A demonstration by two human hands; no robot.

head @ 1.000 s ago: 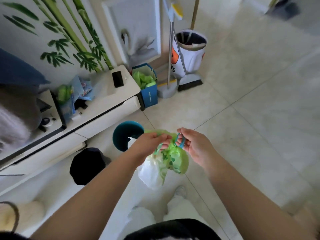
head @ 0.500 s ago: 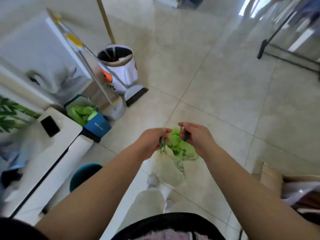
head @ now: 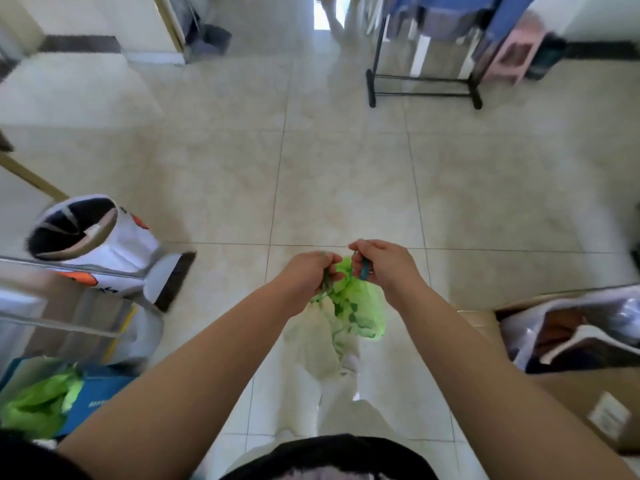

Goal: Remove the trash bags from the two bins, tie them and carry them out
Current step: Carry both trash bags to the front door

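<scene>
A light green trash bag (head: 360,306) with pale contents hangs in front of me above the tiled floor. My left hand (head: 308,275) pinches one side of its gathered top. My right hand (head: 381,265) grips the other side, with a teal drawstring loop (head: 364,270) between its fingers. The two hands are close together, a few centimetres apart. A white bin with a dark liner (head: 86,237) stands at the left.
A blue bag holding green plastic (head: 45,400) sits at the lower left beside a dustpan and broom handles. A cardboard box (head: 571,368) with clutter is at the right. A black clothes rack (head: 422,81) stands far ahead near a doorway.
The view has swung from the cabinet and teal bin toward the open floor and the doorway. Both hands have kept hold of the green bag's top throughout.
</scene>
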